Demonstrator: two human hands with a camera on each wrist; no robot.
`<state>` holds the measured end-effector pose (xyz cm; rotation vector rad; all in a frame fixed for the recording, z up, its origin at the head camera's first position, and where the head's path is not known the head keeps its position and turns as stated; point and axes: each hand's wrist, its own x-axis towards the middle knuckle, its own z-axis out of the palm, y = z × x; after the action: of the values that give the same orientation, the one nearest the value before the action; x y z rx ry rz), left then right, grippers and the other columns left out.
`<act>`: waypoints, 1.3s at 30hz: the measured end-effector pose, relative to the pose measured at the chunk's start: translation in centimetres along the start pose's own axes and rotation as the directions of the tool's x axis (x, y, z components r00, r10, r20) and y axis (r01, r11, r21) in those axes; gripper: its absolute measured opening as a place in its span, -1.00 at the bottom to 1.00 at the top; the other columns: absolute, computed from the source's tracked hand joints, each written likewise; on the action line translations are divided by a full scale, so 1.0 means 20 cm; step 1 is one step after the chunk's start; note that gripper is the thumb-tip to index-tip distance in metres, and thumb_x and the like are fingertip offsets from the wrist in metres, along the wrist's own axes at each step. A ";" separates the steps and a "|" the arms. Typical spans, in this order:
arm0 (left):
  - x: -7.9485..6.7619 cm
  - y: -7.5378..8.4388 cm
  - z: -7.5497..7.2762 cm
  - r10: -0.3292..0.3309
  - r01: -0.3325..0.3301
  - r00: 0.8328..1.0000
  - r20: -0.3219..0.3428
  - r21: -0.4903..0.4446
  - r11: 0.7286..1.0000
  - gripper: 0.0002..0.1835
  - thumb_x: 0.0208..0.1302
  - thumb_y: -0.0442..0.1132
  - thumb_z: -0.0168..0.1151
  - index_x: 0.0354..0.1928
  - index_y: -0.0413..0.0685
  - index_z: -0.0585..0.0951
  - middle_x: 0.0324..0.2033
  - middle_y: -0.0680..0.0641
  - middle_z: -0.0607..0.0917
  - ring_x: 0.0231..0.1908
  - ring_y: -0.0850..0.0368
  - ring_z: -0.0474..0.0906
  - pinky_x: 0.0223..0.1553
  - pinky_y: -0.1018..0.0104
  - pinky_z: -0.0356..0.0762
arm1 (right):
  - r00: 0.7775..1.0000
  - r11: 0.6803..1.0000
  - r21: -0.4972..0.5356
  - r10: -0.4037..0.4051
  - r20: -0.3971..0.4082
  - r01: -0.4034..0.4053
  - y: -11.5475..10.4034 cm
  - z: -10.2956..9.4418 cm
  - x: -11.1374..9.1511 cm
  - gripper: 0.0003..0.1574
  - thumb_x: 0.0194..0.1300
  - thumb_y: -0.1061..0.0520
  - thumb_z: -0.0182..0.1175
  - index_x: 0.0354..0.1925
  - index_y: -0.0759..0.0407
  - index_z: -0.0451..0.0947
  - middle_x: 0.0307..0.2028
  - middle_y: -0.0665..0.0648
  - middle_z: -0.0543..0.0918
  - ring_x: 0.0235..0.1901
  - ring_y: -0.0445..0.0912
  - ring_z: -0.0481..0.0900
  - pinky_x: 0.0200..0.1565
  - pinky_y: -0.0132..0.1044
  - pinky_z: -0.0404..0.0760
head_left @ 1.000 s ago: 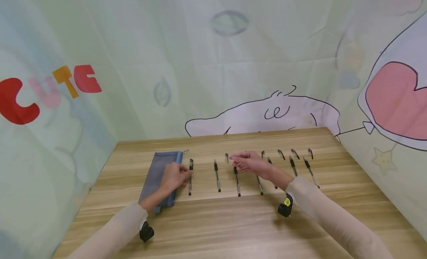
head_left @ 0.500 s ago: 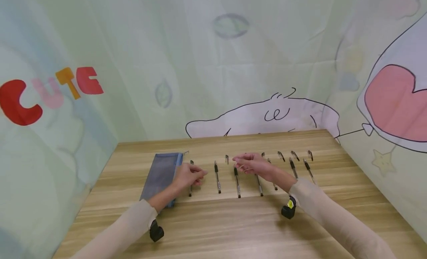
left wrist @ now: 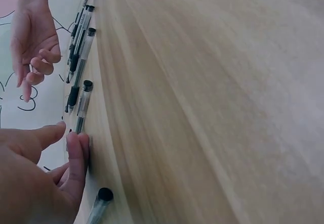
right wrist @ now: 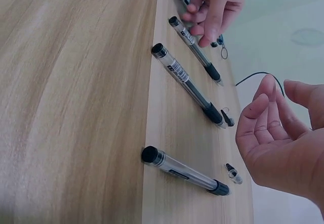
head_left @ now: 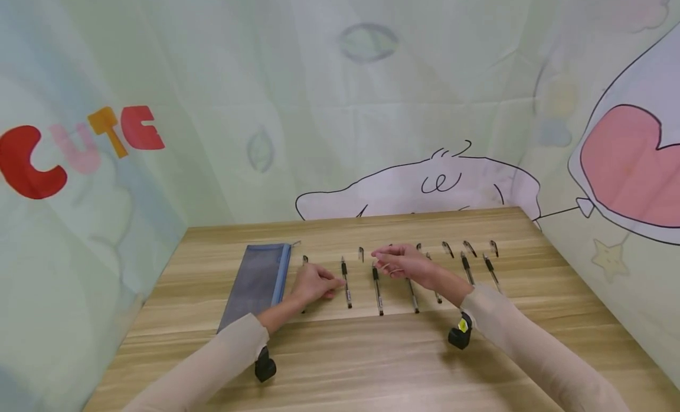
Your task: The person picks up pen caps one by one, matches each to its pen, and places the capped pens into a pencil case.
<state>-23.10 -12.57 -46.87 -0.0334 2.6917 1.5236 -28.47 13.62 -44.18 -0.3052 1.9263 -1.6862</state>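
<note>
My left hand (head_left: 314, 282) reaches over the leftmost pen, its fingertips right at an uncapped black gel pen (head_left: 348, 297). In the left wrist view, thumb and fingers stand apart close to that pen (left wrist: 84, 100). The leftmost pen (head_left: 305, 259) has its cap on and lies partly hidden below the left hand. My right hand (head_left: 406, 263) hovers with loosely bent fingers over the upper ends of the middle pens, holding nothing; its thumb is apart from the fingers in the right wrist view. Another uncapped pen (head_left: 378, 291) lies just below it. A loose pen cap (head_left: 362, 254) lies left of its fingertips.
A blue-grey mesh pencil case (head_left: 252, 279) lies at the left of the wooden table (head_left: 361, 365). More uncapped pens, such as one black pen (head_left: 466, 264), lie in a row to the right. Several caps, including one cap (head_left: 494, 248), lie behind them. A printed curtain (head_left: 212, 105) hangs behind.
My left hand has moved right, from the leftmost capped pen to the second pen, leaving the capped pen on the table. The right hand has stayed almost in place.
</note>
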 end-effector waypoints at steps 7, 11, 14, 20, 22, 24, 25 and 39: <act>0.04 0.00 0.05 0.031 -0.029 0.999 -0.014 0.092 0.995 -0.71 0.09 -0.12 0.60 -0.37 -0.24 0.79 -0.61 -0.08 0.78 -0.69 0.25 0.64 -0.61 0.48 0.51 | 1.000 1.000 -0.011 -0.003 -0.004 0.003 0.02 -0.02 0.00 -0.47 0.58 0.07 0.09 0.36 0.32 0.42 -0.15 -0.01 0.75 -0.23 -0.23 0.68 -0.19 -0.41 0.64; 0.06 0.01 0.07 0.036 -0.036 0.999 0.004 0.125 0.992 -0.70 0.07 -0.09 0.61 -0.56 -0.16 0.76 -0.75 -0.02 0.70 -0.75 0.26 0.57 -0.69 0.51 0.30 | 1.000 1.000 -0.006 0.007 -0.012 -0.007 0.03 -0.02 0.00 -0.48 0.58 0.07 0.10 0.35 0.31 0.44 -0.14 0.00 0.76 -0.22 -0.22 0.69 -0.17 -0.41 0.64; 0.08 0.02 0.08 0.010 -0.013 1.000 0.018 0.149 0.989 -0.58 0.03 -0.07 0.63 -0.74 -0.11 0.63 -0.82 0.00 0.64 -0.78 0.26 0.55 -0.73 0.52 0.18 | 1.000 1.000 0.001 0.009 -0.007 -0.009 0.03 -0.02 -0.01 -0.48 0.57 0.07 0.10 0.34 0.32 0.44 -0.15 0.00 0.77 -0.24 -0.23 0.68 -0.18 -0.41 0.63; 0.11 0.04 0.11 -0.006 -0.001 1.000 0.029 0.218 0.976 -0.49 0.02 -0.07 0.64 -0.83 -0.06 0.52 -0.85 -0.01 0.62 -0.81 0.25 0.54 -0.76 0.52 0.11 | 1.000 1.000 0.018 0.015 -0.004 -0.015 0.04 -0.03 -0.01 -0.46 0.57 0.08 0.10 0.36 0.35 0.42 -0.17 0.00 0.77 -0.27 -0.26 0.68 -0.22 -0.43 0.62; 0.11 0.04 0.11 -0.006 -0.002 0.999 0.032 0.227 0.974 -0.56 0.04 -0.11 0.63 -0.78 -0.08 0.59 -0.84 0.00 0.63 -0.81 0.27 0.54 -0.76 0.54 0.18 | 1.000 1.000 0.017 0.010 -0.003 -0.010 0.04 -0.03 -0.01 -0.46 0.57 0.09 0.10 0.36 0.36 0.42 -0.17 0.00 0.77 -0.27 -0.26 0.68 -0.23 -0.44 0.62; 0.11 0.04 0.11 -0.007 -0.001 0.999 0.035 0.220 0.975 -0.66 0.06 -0.17 0.61 -0.69 -0.13 0.66 -0.81 0.00 0.65 -0.80 0.28 0.54 -0.76 0.55 0.30 | 1.000 1.000 0.022 0.013 -0.008 -0.013 0.04 -0.03 -0.01 -0.47 0.56 0.09 0.11 0.34 0.35 0.43 -0.18 -0.01 0.77 -0.27 -0.25 0.68 -0.23 -0.44 0.62; 0.11 0.04 0.11 -0.007 -0.001 0.999 0.035 0.210 0.978 -0.71 0.07 -0.21 0.60 -0.64 -0.15 0.69 -0.79 0.00 0.66 -0.79 0.29 0.55 -0.74 0.54 0.37 | 1.000 1.000 0.022 0.015 -0.011 -0.014 0.04 -0.03 -0.01 -0.48 0.56 0.10 0.11 0.34 0.34 0.44 -0.18 -0.01 0.77 -0.27 -0.24 0.68 -0.23 -0.44 0.63; 0.04 0.05 0.04 -0.080 0.088 0.994 0.081 -0.090 0.992 -0.86 0.23 -0.35 0.44 -0.26 -0.34 0.75 -0.53 -0.14 0.77 -0.67 0.26 0.60 -0.55 0.41 0.67 | 0.999 1.000 -0.020 0.019 -0.030 -0.019 0.04 -0.07 -0.01 -0.38 0.56 0.07 0.12 0.39 0.41 0.35 0.11 0.26 0.68 -0.27 -0.25 0.65 -0.27 -0.47 0.56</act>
<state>-23.87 -11.46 -46.45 -0.0886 2.5254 1.5906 -28.89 15.02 -44.90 -0.2704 1.9630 -1.6688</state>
